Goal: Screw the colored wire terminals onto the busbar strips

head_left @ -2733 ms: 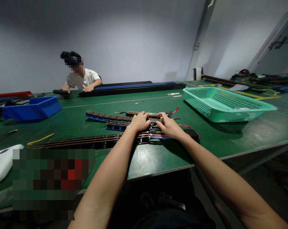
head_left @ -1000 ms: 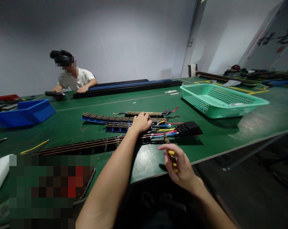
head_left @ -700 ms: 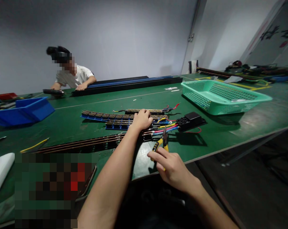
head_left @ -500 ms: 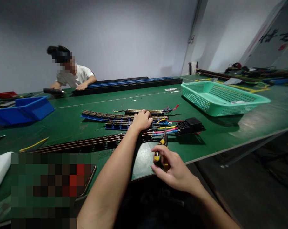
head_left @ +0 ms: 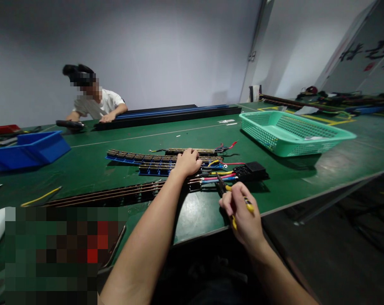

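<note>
My left hand point(head_left: 189, 163) lies over several short track strips, with its fingers curled down around them; what the fingertips touch is hidden. These are dark and blue strips point(head_left: 125, 156) lined with copper-coloured rods. In front of them runs a long black track point(head_left: 141, 190) with copper rods. From its right end, red, blue and yellow wires point(head_left: 225, 174) lead to a black box point(head_left: 252, 170). My right hand point(head_left: 242, 209) is closed around pliers point(head_left: 222, 184) with yellow-and-black handles. Their dark jaws point up and left, close to the wires; whether they touch is unclear.
A green mesh basket point(head_left: 293, 148) stands to the right on the green table point(head_left: 198, 216). On the left are a blue bin point(head_left: 36, 148) and a loose yellow wire point(head_left: 42, 197). Across the table, a co-worker point(head_left: 103, 103) leans beside long black and blue profiles point(head_left: 172, 116).
My right hand has closed around the pliers and turned them, tilting the jaws to the left near the wires. My left hand stays on the strips. The view has shifted slightly.
</note>
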Tool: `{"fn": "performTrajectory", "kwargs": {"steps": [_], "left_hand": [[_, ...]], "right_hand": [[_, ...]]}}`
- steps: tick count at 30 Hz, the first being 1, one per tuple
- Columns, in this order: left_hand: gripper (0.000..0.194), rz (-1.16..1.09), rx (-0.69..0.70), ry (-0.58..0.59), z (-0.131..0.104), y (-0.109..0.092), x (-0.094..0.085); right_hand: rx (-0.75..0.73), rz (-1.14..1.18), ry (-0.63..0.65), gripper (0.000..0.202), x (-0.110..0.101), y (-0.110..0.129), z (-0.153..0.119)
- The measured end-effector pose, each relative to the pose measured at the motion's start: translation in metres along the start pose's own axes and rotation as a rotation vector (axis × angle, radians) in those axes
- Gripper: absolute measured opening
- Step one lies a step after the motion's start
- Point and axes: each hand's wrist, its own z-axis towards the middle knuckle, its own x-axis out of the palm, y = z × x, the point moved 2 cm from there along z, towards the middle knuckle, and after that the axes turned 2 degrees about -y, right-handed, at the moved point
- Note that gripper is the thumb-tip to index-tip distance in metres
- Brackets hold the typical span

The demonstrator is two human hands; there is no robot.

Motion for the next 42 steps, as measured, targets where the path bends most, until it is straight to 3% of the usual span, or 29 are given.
{"fn": "performTrajectory", "kwargs": {"steps": [2,4,7,11,14,18,23,27,30,34,36,38,42], "left_hand": [[0.033,0.005,0.002,-0.003,0.0,0.0,0.0],[0.032,0.011,-0.001,-0.006,0.001,-0.001,0.0],[0.032,0.011,-0.005,-0.001,0.001,-0.001,0.001],[0.032,0.006,0.005,-0.01,0.001,0.0,0.002],[0.032,0.002,0.006,-0.016,0.0,0.001,0.002],[0.032,-0.005,0.006,-0.008,-0.001,0.002,0.003],[0.033,0.0,0.007,-0.012,-0.002,0.001,0.002],[0.033,-0.004,0.009,-0.014,-0.002,0.0,0.002],[0.033,0.003,0.01,-0.011,-0.002,0.0,0.001],[0.034,0.023,0.015,-0.006,-0.002,0.0,0.001],[0.035,0.025,0.019,-0.008,-0.002,0.0,0.002],[0.036,0.027,0.019,-0.01,-0.001,0.0,0.002],[0.036,0.031,0.013,-0.015,-0.002,0.0,0.001]], "right_hand": [[0.019,0.207,-0.11,0.047,0.003,-0.001,0.002],[0.024,0.239,-0.119,0.047,0.004,-0.002,0.001],[0.031,0.041,-0.007,0.034,0.0,0.002,-0.009],[-0.069,-0.282,0.175,0.019,-0.01,0.016,-0.029],[-0.122,-0.326,0.276,0.019,-0.012,0.025,-0.029],[-0.143,-0.206,0.303,0.021,-0.01,0.029,-0.001],[-0.001,0.022,0.28,0.03,-0.004,0.016,0.041],[0.073,0.076,0.234,0.033,-0.006,0.003,0.054],[0.01,-0.159,0.26,0.027,-0.01,0.005,0.05],[-0.162,-0.723,0.51,0.018,-0.006,0.014,0.034],[-0.169,-0.751,0.55,0.02,-0.003,0.014,0.03],[-0.093,-0.539,0.424,0.022,-0.003,0.01,0.031],[0.022,-0.064,0.044,0.039,-0.011,0.005,0.035]]}}
